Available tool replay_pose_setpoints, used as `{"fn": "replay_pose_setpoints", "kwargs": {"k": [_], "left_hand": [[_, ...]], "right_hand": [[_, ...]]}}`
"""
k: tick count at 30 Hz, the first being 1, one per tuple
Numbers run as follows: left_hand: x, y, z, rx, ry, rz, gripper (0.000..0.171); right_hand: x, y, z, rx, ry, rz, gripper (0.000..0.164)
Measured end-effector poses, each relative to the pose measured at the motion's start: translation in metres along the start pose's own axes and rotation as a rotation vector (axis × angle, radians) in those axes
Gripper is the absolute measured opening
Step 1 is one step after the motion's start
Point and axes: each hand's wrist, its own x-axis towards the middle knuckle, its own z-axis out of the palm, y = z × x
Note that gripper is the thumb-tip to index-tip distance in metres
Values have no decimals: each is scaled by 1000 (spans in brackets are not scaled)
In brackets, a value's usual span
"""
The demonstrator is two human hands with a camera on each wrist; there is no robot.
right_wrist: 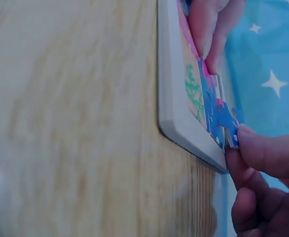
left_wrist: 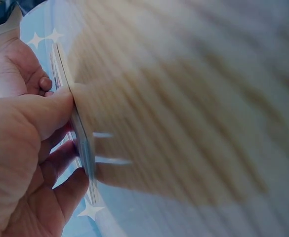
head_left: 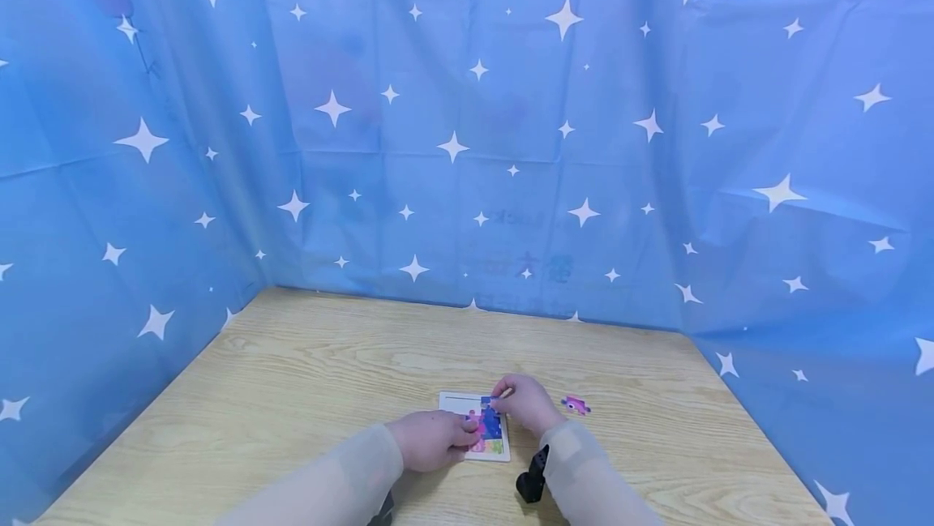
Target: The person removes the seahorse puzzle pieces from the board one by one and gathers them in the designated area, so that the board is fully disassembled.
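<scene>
A small jigsaw puzzle in a white tray [head_left: 452, 395] lies on the table, partly filled with pink, blue and green pieces. My left hand [head_left: 429, 439] holds the tray at its near left side, with fingertips over the pieces. In the left wrist view the thumb [left_wrist: 60, 106] touches the tray's edge. My right hand [head_left: 525, 403] pinches a blue puzzle piece [right_wrist: 228, 123] between thumb and fingertips. That piece is tilted above the tray's far right corner. To the right of this hand lies a loose pink and blue puzzle piece [head_left: 576, 405].
The wooden table [head_left: 350, 348] reaches back to a blue curtain [head_left: 452, 104] with white stars, which also hangs along the left and right sides. A black device [head_left: 533, 477] is on the right wrist.
</scene>
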Motion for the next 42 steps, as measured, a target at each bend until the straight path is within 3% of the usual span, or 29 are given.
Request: {"fn": "replay_pose_setpoints", "kwargs": {"k": [15,29,36,42], "left_hand": [[-1,2,-1,13,15,-9,40],[-2,5,-1,-19,4,-52,40],[-2,5,0,-13,1,-57,40],[-3,6,-1,-10,0,-57,40]], "right_hand": [[3,11,-9,136,5,41,9],[-1,32,-41,231,16,85,9],[-6,43,-62,224,46,113,13],[-9,56,-80,238,22,131,15]]}}
